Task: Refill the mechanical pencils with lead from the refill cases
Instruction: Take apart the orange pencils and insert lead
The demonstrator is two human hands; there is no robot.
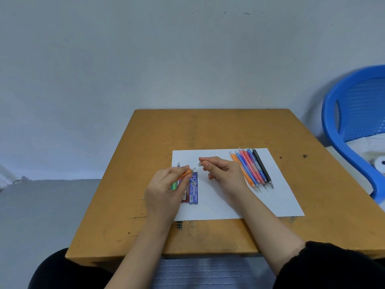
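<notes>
Gripping the orange mechanical pencil (pixel 186 174) in the left hand (pixel 164 190), the person pinches a small clear cap (pixel 200 163) with the right hand (pixel 220 172); best keep the pencil steady and the cap secure.

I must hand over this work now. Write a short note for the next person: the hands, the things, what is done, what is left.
Left hand grips the orange pencil.
Right hand pinches a small clear cap, just off the pencil's end.
Blue case, red case and green pencil lie on the paper by the left hand; row of pencils on its right.
Done: cap off, it seems.
Left: put lead in, recap. Which pencils are already filled cannot be told.
</notes>
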